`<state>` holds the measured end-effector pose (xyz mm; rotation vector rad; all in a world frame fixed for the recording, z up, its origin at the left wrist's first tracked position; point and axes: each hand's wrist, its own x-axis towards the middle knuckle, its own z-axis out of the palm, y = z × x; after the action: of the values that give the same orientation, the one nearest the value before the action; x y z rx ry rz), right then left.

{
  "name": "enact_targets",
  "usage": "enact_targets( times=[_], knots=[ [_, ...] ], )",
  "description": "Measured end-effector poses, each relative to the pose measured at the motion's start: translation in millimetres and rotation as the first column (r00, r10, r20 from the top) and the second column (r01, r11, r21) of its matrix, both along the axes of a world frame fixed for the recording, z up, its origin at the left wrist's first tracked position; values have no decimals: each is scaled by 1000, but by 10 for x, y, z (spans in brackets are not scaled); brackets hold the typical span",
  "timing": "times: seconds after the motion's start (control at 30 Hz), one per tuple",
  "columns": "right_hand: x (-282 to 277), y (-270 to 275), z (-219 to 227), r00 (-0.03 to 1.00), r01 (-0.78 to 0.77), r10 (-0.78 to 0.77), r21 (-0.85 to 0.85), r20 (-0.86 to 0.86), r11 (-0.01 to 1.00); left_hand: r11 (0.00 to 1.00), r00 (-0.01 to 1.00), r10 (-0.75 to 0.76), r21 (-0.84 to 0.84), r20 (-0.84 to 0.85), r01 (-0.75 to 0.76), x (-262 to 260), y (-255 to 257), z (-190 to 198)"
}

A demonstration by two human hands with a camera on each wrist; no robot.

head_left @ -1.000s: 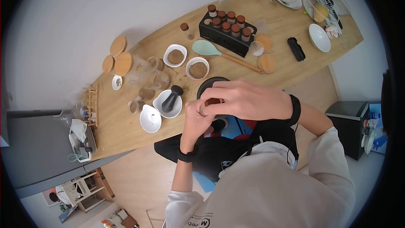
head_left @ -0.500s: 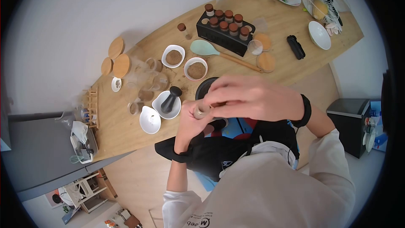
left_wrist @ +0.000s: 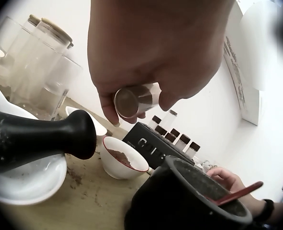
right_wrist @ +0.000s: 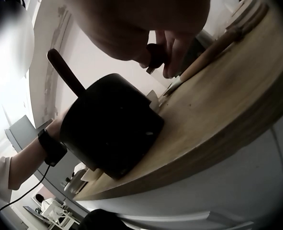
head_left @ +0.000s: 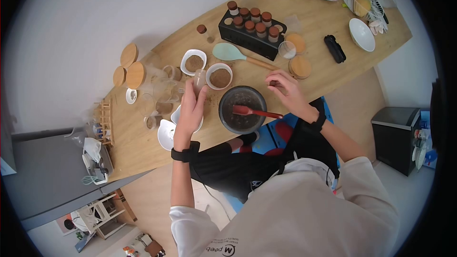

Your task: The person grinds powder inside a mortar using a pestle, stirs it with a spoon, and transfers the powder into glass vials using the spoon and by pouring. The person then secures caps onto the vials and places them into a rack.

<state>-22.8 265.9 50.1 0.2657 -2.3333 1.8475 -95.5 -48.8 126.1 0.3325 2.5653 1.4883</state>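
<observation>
My left hand [head_left: 191, 109] grips a small clear glass spice jar [left_wrist: 134, 99], held above the table beside the bowls of brown powder. The jar lies tilted in the fingers, its round end facing the left wrist camera. On the other side of the mortar, my right hand [head_left: 294, 97] pinches a small dark brown lid [right_wrist: 156, 56] between thumb and fingers. Between the hands stands the dark stone mortar [right_wrist: 112, 124], with a red spatula [head_left: 243, 110] leaning in it. A black pestle [left_wrist: 45, 136] rests in a white bowl, partly behind my left hand in the head view.
A white bowl [head_left: 183, 64] and a red-rimmed bowl [left_wrist: 115, 165] hold brown powder. Behind them lie a mint spatula [head_left: 228, 51] and a black rack [head_left: 228, 35] of brown-capped spice jars. Glass jars and wooden lids [head_left: 135, 76] stand left; another wooden lid [head_left: 300, 67] lies right.
My hands were together over the mortar, around the jar; they have moved apart. The left carried the jar left toward the bowls, the right took the lid right. The mortar and red spatula now show.
</observation>
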Motion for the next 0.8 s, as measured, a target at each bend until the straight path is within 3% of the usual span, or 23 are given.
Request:
enact_targets(
  times=[0.07,0.1,0.17,0.2,0.27,0.37,0.8],
  knots=[
    [4,-15,-52,1000,15,-15,1,-1,1000,968,971,-146,-229,-191,100,-98,7,-58],
    [-2,-31,-45,1000,12,-11,73,-23,997,968,971,-147,-232,-189,101,-126,21,-67],
    [-5,-47,-82,999,12,-6,142,-43,990,901,922,-254,-418,-291,116,-176,64,-63],
    [7,-64,-152,999,24,-17,155,-49,988,900,923,-256,-420,-288,119,-202,82,-44],
    [33,-82,-249,998,37,-29,167,-51,985,809,915,-304,-579,-266,101,-256,111,-5],
    [48,-89,-286,996,54,-43,133,-83,990,828,874,-338,-551,-349,100,-378,107,-25],
    [30,-60,-256,998,45,-41,95,-39,994,942,922,-223,-314,-315,120,-602,279,31]
  ],
)
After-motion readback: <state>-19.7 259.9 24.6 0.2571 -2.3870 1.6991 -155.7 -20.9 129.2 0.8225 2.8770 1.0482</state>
